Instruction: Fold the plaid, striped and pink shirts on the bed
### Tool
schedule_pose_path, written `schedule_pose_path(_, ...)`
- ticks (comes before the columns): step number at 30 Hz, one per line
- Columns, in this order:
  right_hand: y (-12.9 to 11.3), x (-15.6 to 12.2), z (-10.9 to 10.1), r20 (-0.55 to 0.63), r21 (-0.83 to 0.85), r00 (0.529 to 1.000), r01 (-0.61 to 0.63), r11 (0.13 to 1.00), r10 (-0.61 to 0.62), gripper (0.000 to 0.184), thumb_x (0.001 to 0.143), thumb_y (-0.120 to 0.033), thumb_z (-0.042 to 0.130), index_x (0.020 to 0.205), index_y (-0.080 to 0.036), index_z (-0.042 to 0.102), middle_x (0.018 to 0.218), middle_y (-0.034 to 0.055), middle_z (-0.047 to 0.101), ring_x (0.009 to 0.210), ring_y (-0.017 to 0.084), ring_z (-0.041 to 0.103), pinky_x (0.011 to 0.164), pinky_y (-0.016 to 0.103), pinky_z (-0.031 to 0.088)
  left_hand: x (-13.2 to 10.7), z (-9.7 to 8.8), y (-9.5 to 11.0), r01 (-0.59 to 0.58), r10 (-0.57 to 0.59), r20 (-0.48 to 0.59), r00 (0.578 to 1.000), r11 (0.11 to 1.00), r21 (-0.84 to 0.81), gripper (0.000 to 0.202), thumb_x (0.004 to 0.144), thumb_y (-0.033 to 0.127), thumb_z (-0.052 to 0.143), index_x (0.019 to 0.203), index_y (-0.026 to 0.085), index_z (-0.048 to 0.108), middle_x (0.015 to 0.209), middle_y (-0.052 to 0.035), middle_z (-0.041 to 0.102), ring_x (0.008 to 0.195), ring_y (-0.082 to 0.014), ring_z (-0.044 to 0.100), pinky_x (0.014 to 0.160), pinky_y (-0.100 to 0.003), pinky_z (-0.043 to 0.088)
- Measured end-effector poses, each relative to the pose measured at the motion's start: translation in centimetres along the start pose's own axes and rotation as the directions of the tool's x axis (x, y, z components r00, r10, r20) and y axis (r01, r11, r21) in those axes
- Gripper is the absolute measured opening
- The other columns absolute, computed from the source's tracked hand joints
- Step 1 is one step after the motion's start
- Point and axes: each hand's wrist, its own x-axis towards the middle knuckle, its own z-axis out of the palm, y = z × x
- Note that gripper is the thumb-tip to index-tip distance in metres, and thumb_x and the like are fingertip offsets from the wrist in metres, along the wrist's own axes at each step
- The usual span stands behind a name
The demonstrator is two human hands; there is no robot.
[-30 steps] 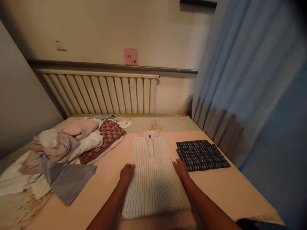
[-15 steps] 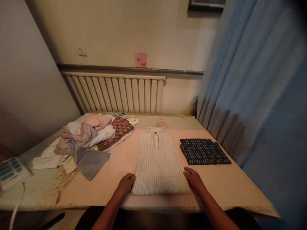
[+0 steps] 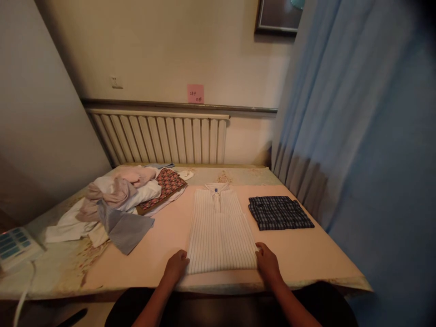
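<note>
- Plainly, the striped shirt (image 3: 221, 238) lies flat before you in the middle of the pink cover (image 3: 218, 278), its collar (image 3: 217, 187) pointing away toward the radiator (image 3: 160, 136) and its bottom edge toward you
- Its long axis runs away from your body, with the stripes following the same line
- Your left hand (image 3: 176, 265) is at the near left corner, fingers curled in and thumb tip against the edge; you cannot tell whether cloth is pinched
- Your right hand (image 3: 267, 263) is at the near right edge, thumb and forefinger slightly parted at the fabric; its hold cannot be told either
- The shirt's underside is hidden, your curled fingers are partly out of sight, and your forearms are cut off below
- To your right, a strip of pink separates the shirt from the dark checked garment (image 3: 279, 213)
- To your left, a wider strip reaches the grey cloth (image 3: 131, 231) and heaped clothes (image 3: 119, 188)
- The table's near edge (image 3: 235, 287) runs just below the shirt's hem
</note>
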Motion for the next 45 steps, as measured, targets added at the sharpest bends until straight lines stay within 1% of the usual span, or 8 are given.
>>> schedule_pose_path(6,-0.3,-0.7,0.5,-0.039,-0.09,0.998,0.043,0.995,-0.047,0.041,0.087,-0.025,0.035,0.118,-0.017,0.059,0.106,0.0086,0.071,0.098,0.021,0.065,0.086,0.03,0.045,-0.7,0.3,0.2,0.002,-0.001,-0.016,1.0,0.998,0.055,0.008,0.082,0.019,0.045,0.08,0.02,0.053,0.076,0.0005,0.062,0.078,-0.0146,0.06,0.068,-0.023,0.037)
schedule_pose_path(12,0.1,-0.9,0.7,-0.024,-0.144,0.997,0.064,0.987,-0.068,0.044,0.088,-0.024,0.032,0.121,-0.013,0.059,0.109,0.011,0.07,0.099,0.023,0.066,0.087,0.032,0.047,-1.6,0.6,0.2,0.018,-0.017,-0.016,1.0,0.998,0.065,0.009,0.084,0.019,0.044,0.082,0.02,0.053,0.08,-0.0002,0.063,0.081,-0.0147,0.061,0.069,-0.022,0.038)
schedule_pose_path(19,1.7,-1.6,1.7,-0.112,-0.144,0.973,0.185,0.972,-0.201,0.045,0.089,-0.027,0.031,0.118,-0.01,0.061,0.116,0.0137,0.067,0.109,0.024,0.063,0.096,0.036,0.047,-2.1,1.0,-0.5,0.025,-0.026,0.002,1.0,0.997,0.072,0.007,0.084,0.018,0.045,0.08,0.021,0.05,0.076,0.0015,0.06,0.079,-0.0136,0.059,0.068,-0.021,0.038)
schedule_pose_path(23,2.4,-1.9,2.5,-0.197,-0.131,0.95,0.218,0.967,-0.241,0.046,0.09,-0.031,0.03,0.115,-0.01,0.063,0.115,0.0146,0.068,0.106,0.026,0.065,0.093,0.039,0.05,-2.1,1.2,-0.6,0.033,-0.032,-0.007,0.999,0.997,0.074,0.01,0.084,0.019,0.043,0.076,0.022,0.046,0.073,0.0023,0.057,0.077,-0.0136,0.058,0.067,-0.022,0.037)
schedule_pose_path(27,2.7,-2.0,2.9,-0.245,-0.119,0.933,0.241,0.963,-0.263,0.044,0.091,-0.033,0.032,0.112,-0.012,0.064,0.112,0.0138,0.069,0.102,0.026,0.066,0.089,0.04,0.053,-2.3,1.5,-0.5,0.05,-0.048,-0.026,0.998,0.996,0.07,0.013,0.087,0.024,0.039,0.076,0.022,0.045,0.072,0.0026,0.057,0.078,-0.0139,0.059,0.068,-0.022,0.037)
schedule_pose_path(34,3.1,-2.0,3.2,-0.263,-0.104,0.925,0.256,0.961,-0.275,0.041,0.09,-0.034,0.033,0.11,-0.015,0.064,0.111,0.0116,0.07,0.102,0.026,0.067,0.088,0.038,0.054,-2.3,1.6,-0.7,0.064,-0.063,-0.024,0.998,0.996,0.069,0.014,0.089,0.027,0.037,0.08,0.023,0.047,0.078,0.0014,0.062,0.08,-0.0149,0.06,0.07,-0.023,0.038)
schedule_pose_path(38,3.3,-2.0,3.5,-0.257,-0.115,0.932,0.234,0.965,-0.257,0.042,0.091,-0.034,0.032,0.111,-0.014,0.063,0.112,0.0124,0.069,0.101,0.026,0.067,0.085,0.039,0.054,-2.4,1.5,-0.5,0.077,-0.077,-0.013,0.997,0.994,0.071,0.016,0.089,0.027,0.036,0.082,0.023,0.049,0.08,0.0012,0.063,0.082,-0.0152,0.061,0.071,-0.023,0.039)
schedule_pose_path(45,4.0,-1.8,4.2,-0.291,-0.134,0.912,0.262,0.956,-0.291,0.043,0.091,-0.034,0.033,0.11,-0.012,0.064,0.11,0.0127,0.07,0.099,0.025,0.068,0.083,0.038,0.055,-2.6,1.5,-0.5,0.082,-0.08,-0.026,0.996,0.992,0.096,0.017,0.09,0.028,0.035,0.083,0.023,0.05,0.082,0.001,0.065,0.081,-0.0145,0.061,0.071,-0.023,0.038)
